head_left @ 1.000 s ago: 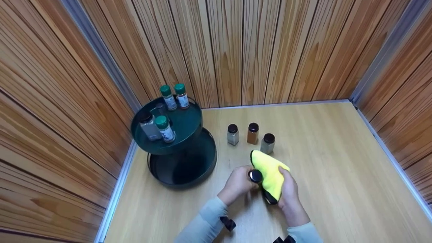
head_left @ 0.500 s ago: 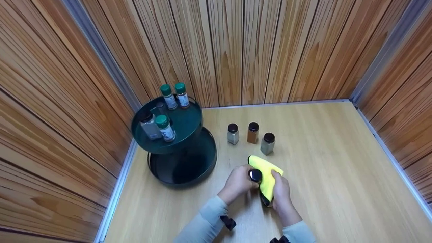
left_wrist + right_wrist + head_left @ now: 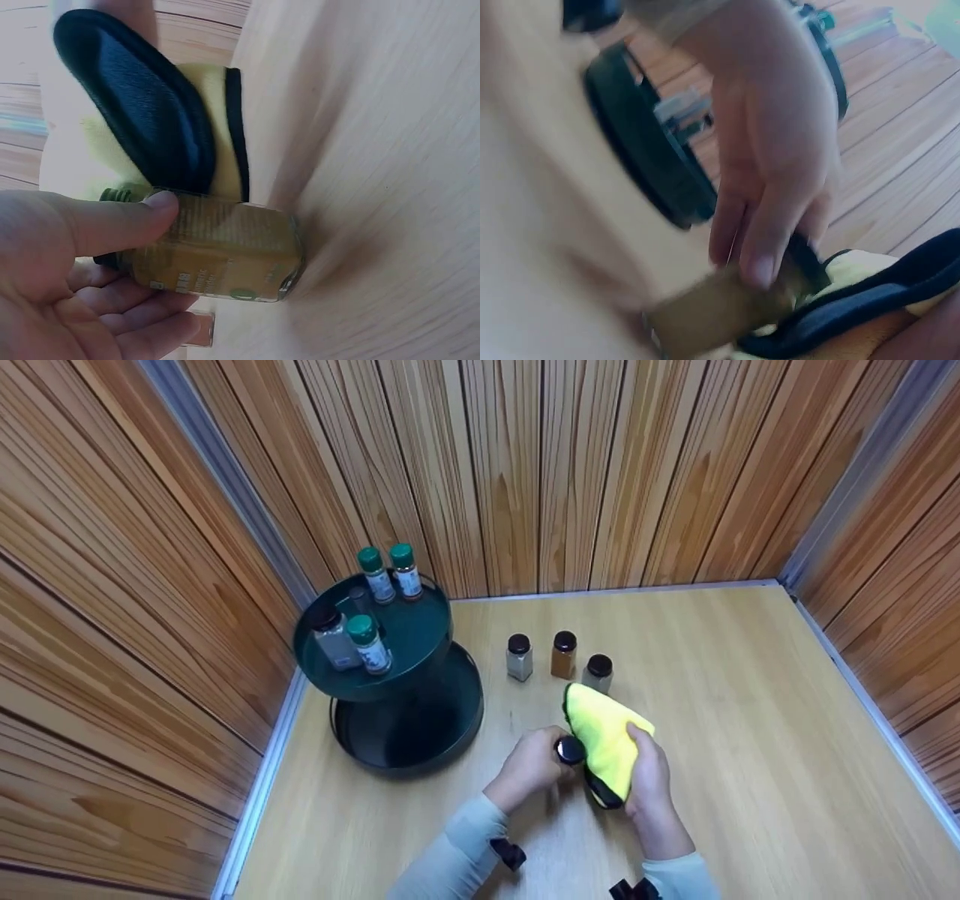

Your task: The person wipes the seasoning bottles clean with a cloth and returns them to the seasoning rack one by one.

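The left hand (image 3: 529,765), lower centre, curls round a dark-capped jar (image 3: 225,255); the right hand (image 3: 652,776), beside it, pinches a yellow cloth (image 3: 609,727). Holding near the cap (image 3: 570,751) likely leaves the jar's sides reachable for wiping.

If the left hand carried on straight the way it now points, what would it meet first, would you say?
Most likely the yellow cloth, held by the right hand just beyond the jar that the left hand grips; whether jar and cloth already touch is hard to tell.
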The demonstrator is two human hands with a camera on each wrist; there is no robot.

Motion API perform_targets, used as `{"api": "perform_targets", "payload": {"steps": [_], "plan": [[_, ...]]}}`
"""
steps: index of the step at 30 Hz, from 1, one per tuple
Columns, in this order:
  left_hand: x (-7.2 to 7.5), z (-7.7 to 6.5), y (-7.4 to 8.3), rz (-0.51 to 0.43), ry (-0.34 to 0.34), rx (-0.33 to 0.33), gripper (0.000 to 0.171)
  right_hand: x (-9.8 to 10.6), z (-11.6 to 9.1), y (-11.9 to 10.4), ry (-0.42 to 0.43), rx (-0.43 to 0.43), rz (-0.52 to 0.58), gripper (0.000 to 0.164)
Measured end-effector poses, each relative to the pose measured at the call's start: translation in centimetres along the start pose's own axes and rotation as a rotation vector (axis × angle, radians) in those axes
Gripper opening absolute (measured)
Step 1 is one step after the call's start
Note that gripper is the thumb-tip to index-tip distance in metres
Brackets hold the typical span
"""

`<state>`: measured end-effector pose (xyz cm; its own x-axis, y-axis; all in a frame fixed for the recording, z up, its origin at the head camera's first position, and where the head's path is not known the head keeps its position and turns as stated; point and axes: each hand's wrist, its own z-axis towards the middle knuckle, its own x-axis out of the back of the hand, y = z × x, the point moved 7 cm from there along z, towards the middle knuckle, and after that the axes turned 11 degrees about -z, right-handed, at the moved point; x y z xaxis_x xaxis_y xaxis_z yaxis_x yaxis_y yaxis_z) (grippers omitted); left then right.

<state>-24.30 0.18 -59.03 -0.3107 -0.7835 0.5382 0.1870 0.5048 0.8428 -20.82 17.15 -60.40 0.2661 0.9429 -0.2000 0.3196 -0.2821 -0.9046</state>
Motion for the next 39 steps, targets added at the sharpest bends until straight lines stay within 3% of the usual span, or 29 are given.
{"api": "perform_targets", "payload": {"steps": [5, 11, 14, 17, 20, 24, 28, 35, 39], "plan": [[-0.6, 0.3, 0.1, -0.044, -0.082, 0.010, 0.044, 1.4, 0.6, 0.2, 0.024, -0.005, 0.038, 0.036], [-1.1, -0.1, 0.2, -0.007, -0.092, 0.005, 0.063, 1.8, 0.6, 0.5, 0.012, -0.011, 0.046, 0.037], [-1.7, -0.6, 0.1, 0.052, -0.037, 0.032, 0.079, 1.9, 0.6, 0.5, 0.013, -0.010, 0.057, 0.038], [-2.1, -1.1, -0.2, 0.098, 0.072, 0.113, 0.087, 1.8, 0.6, 0.3, 0.005, -0.005, 0.068, 0.038], [-2.0, -1.5, -0.4, 0.121, 0.182, 0.162, 0.081, 1.6, 0.6, 0.0, -0.004, 0.005, 0.066, 0.038], [-1.8, -1.5, -0.3, 0.105, 0.234, 0.153, 0.066, 1.5, 0.7, -0.3, -0.012, 0.040, 0.050, 0.037], [-1.3, -1.3, 0.0, 0.076, 0.216, 0.107, 0.053, 1.0, 0.7, -0.3, -0.025, 0.074, 0.053, 0.037], [-0.4, -0.3, 0.5, 0.053, 0.104, -0.031, 0.033, -0.3, 0.9, -0.1, -0.064, 0.113, 0.072, 0.037], [-0.2, 0.2, 0.2, 0.025, 0.044, -0.029, 0.029, -0.8, 0.7, 0.1, -0.072, 0.123, 0.056, 0.036]]}}
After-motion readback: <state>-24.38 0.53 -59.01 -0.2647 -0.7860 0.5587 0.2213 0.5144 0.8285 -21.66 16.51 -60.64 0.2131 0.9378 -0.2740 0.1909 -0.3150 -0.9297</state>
